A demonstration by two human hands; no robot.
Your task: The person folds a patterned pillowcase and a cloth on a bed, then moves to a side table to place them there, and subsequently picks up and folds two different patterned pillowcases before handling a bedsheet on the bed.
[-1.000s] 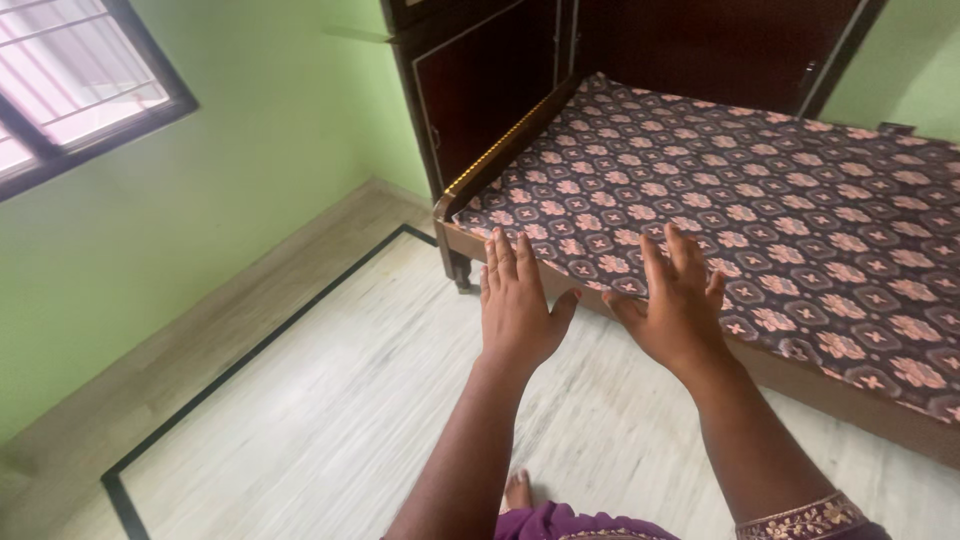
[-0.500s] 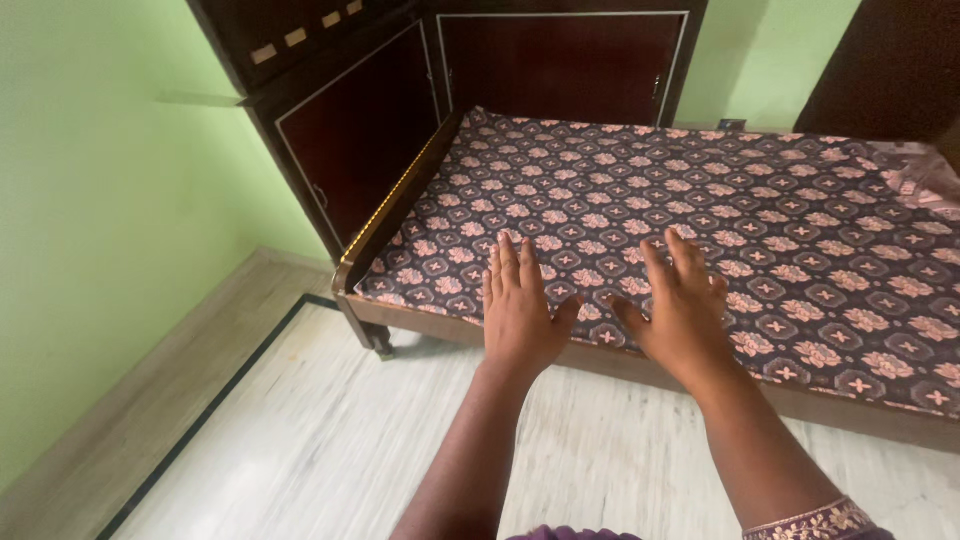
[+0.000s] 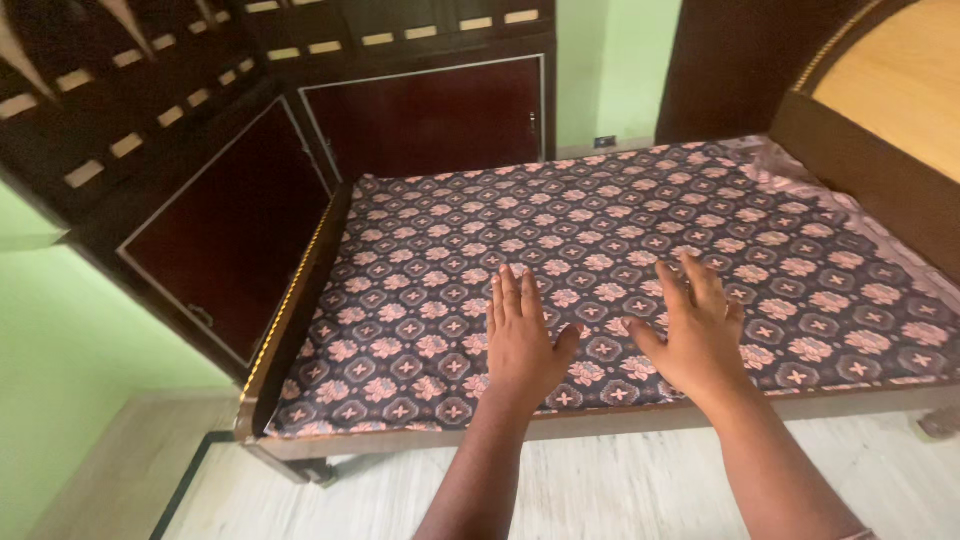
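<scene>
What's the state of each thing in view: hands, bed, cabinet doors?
Left hand: open, palm down, fingers spread, over the mattress; contact unclear.
Right hand: open, palm down, fingers spread, empty.
Patterned mattress: flat on the bed frame, nothing lying on it.
Bed frame: standing on the floor, side rail raised.
Cabinet doors: shut.

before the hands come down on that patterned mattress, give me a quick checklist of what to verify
1. Left hand open, fingers spread, holding nothing: ok.
2. Right hand open, holding nothing: ok.
3. Both hands over the dark floral-patterned mattress, near its front edge: ok.
4. Palms actually touching the cover: cannot tell.
5. Mattress cover lying flat, nothing on it under the hands: ok.
6. Mattress seated inside the brown wooden bed frame: ok on the left rail; far right corner is out of view, cannot tell.
</scene>
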